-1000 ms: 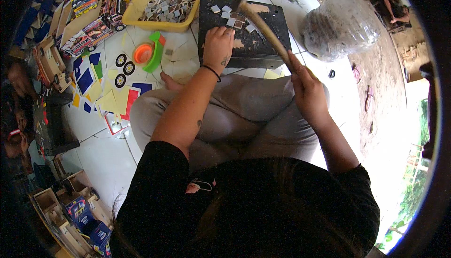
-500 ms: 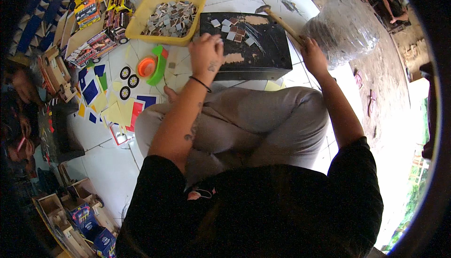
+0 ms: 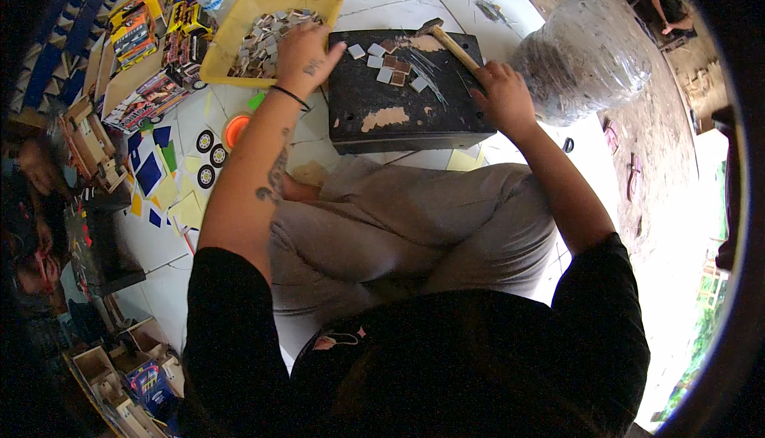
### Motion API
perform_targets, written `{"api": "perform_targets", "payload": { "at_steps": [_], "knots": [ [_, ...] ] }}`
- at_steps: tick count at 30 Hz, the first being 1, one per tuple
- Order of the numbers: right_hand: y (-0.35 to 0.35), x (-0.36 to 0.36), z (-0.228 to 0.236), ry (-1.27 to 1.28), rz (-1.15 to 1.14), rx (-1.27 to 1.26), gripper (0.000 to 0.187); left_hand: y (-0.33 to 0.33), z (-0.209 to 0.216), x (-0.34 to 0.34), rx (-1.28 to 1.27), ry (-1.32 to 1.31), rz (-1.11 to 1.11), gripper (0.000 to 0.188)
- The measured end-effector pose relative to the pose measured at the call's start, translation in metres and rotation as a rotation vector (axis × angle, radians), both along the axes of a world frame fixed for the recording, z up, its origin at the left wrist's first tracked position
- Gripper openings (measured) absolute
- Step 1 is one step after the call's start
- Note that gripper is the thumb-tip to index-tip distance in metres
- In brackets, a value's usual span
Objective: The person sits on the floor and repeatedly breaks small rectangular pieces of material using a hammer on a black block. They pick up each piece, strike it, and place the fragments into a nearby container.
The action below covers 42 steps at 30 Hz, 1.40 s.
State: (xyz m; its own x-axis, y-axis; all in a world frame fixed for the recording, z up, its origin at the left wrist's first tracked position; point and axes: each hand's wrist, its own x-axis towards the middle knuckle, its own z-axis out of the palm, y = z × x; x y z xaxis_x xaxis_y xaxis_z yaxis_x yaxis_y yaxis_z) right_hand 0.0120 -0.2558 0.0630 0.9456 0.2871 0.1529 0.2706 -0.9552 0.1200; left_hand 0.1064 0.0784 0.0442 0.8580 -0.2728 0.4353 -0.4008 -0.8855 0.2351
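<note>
Hammer (image 3: 456, 47) in R grip (image 3: 505, 97), head (image 3: 431, 25) fwd

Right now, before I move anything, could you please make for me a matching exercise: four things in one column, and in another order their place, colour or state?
Things:
A. hammer
B. tub
C. three toy wheels
D. plastic-wrapped bundle

Descriptions:
1. black, with pale centres
2. to the right of the black box
3. held in the right grip
4. yellow, with small square pieces inside

Pairs: A-3, B-4, C-1, D-2
</note>
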Motion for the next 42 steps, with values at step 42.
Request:
{"api": "perform_targets", "payload": {
  "at_steps": [42],
  "knots": [
    [0.1,0.0,-0.018,0.163,0.178,1.018,0.011,-0.062,-0.037,-0.095,-0.626,0.185,-0.235,0.018]
  ]
}}
